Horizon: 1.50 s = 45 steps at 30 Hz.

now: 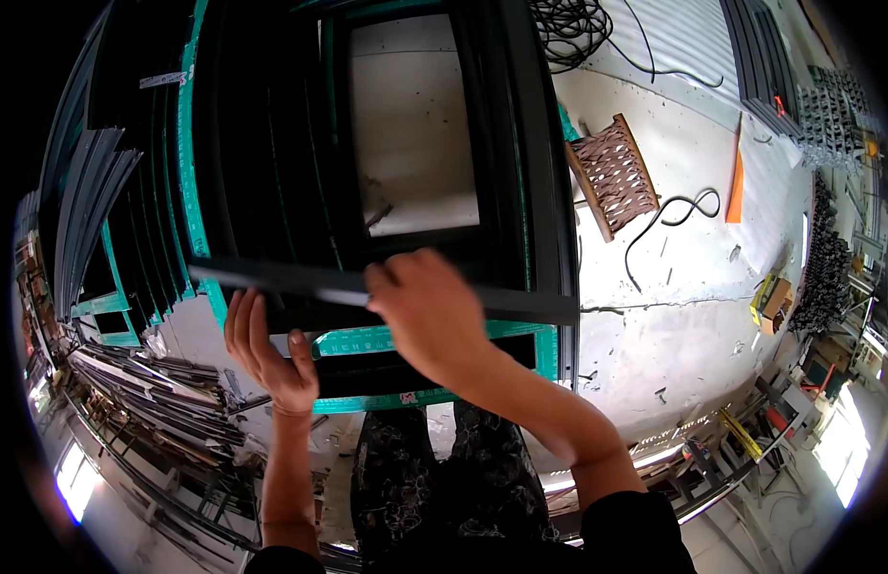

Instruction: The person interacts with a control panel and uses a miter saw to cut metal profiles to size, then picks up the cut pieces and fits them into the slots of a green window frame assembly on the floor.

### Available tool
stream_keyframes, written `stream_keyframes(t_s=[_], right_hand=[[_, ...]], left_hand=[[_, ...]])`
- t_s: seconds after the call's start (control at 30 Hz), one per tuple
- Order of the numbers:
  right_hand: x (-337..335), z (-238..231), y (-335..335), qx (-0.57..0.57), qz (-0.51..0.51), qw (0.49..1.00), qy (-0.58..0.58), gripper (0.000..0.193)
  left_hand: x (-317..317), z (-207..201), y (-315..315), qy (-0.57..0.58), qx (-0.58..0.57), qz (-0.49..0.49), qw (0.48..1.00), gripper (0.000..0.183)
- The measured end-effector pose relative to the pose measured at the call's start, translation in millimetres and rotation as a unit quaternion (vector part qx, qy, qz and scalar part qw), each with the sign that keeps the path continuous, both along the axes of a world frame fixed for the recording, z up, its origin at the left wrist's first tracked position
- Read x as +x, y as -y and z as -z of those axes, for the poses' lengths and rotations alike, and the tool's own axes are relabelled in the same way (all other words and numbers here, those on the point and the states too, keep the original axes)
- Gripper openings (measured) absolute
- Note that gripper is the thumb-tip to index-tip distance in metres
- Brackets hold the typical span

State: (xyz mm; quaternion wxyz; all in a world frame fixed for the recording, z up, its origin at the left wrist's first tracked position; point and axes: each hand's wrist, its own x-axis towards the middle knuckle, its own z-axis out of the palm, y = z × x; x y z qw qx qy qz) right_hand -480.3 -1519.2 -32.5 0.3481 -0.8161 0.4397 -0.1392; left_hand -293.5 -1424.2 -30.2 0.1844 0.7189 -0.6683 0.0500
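A stack of dark window or door frames, edged with green protective tape, lies in front of me. My right hand, slightly blurred, is closed round a long, thin dark strip at the frame's near end. The strip slants to the left beyond my left hand. My left hand is open, its fingers stretched and thumb apart, just below the strip and beside the frame's near left corner. Whether its fingertips touch the strip, I cannot tell. A rectangular opening in the frame shows the pale floor.
Dark profiles stand bundled at the left, with more long pieces racked below them. On the floor at the right are a brown woven stool, a looped black cord, an orange piece and a cardboard box.
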Motion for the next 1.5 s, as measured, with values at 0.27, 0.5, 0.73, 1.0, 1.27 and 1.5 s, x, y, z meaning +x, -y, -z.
stream_keyframes(t_s=[0.27,0.5,0.73,1.0,1.27,1.5], right_hand=[[37.3,60.5,-10.1,0.134,-0.149,0.978,-0.048,0.018],[19.2,84.7,-14.3,0.174,-0.16,0.971,-0.033,0.022],[7.4,81.4,-4.1,0.187,-0.174,0.964,-0.068,0.021],[10.5,86.2,-8.9,0.294,-0.156,0.942,-0.033,0.022],[19.5,82.6,0.4,0.34,-0.177,0.92,-0.078,0.024],[20.5,78.8,-0.3,0.322,-0.198,0.918,-0.12,0.026]], left_hand=[[63.8,44.7,-25.3,-0.006,0.194,-0.002,0.981,0.06],[58.1,75.6,-32.5,-0.068,0.195,0.032,0.978,0.057],[49.9,91.8,-33.9,-0.105,0.249,0.047,0.962,0.046],[57.1,76.0,-39.2,-0.127,0.265,0.047,0.955,0.041],[62.5,80.7,-41.0,-0.159,0.247,0.046,0.955,0.041],[72.6,64.5,-47.0,-0.158,0.246,0.11,0.95,0.045]])
